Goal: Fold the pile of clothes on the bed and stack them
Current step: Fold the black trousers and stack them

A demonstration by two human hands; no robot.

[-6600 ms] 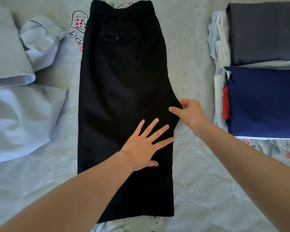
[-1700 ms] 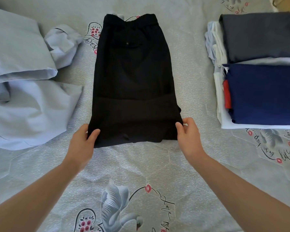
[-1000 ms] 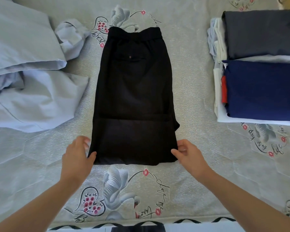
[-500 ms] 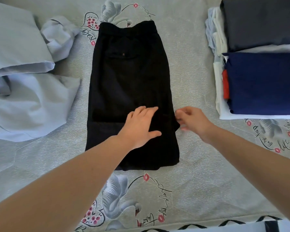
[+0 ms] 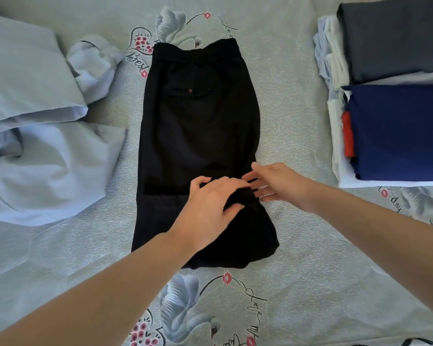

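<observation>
Black trousers (image 5: 198,126) lie folded lengthwise in the middle of the bed, waistband at the far end and the leg ends doubled up at the near end. My left hand (image 5: 208,208) rests on their lower right part, fingers curled around a bunch of the black fabric near the right edge. My right hand (image 5: 278,186) comes in from the right with straight fingers that touch that same edge. A stack of folded clothes (image 5: 398,131) stands at the right. A loose pile of light blue garments (image 5: 40,136) lies at the left.
The stack at the right has a grey piece (image 5: 395,38) on top at the far end, a navy piece nearer, and white and red layers beneath. The bedsheet (image 5: 310,283), grey with swan and heart prints, shows bare around the trousers.
My left hand slid right across the trousers and curled onto the fabric at the right edge. My right hand reached in until its fingers met that edge. The view shifted slightly.
</observation>
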